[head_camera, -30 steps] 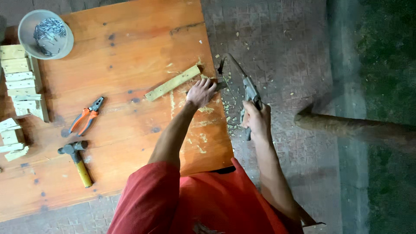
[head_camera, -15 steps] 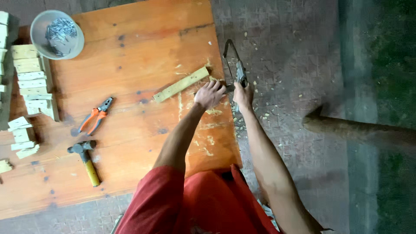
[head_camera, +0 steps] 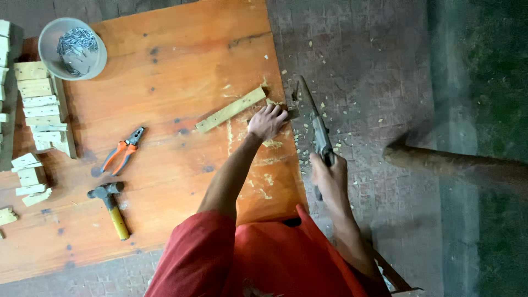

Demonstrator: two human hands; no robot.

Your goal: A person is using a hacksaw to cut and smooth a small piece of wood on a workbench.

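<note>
While left hand (head_camera: 268,122) presses flat on wood strip (head_camera: 231,110) lying diagonally, right hand (head_camera: 329,179) grips saw (head_camera: 314,124) pointing away.

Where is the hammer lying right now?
In the head view, the hammer lies on the left part of the wooden table, near its front edge, just below the orange-handled pliers and well left of the person's left hand.

Left hand (head_camera: 268,122) presses a wood strip (head_camera: 231,109) on the table (head_camera: 181,55) edge; right hand (head_camera: 330,179) grips a saw (head_camera: 314,118). Pliers (head_camera: 122,151) and hammer (head_camera: 110,206) lie at eight o'clock.
</note>
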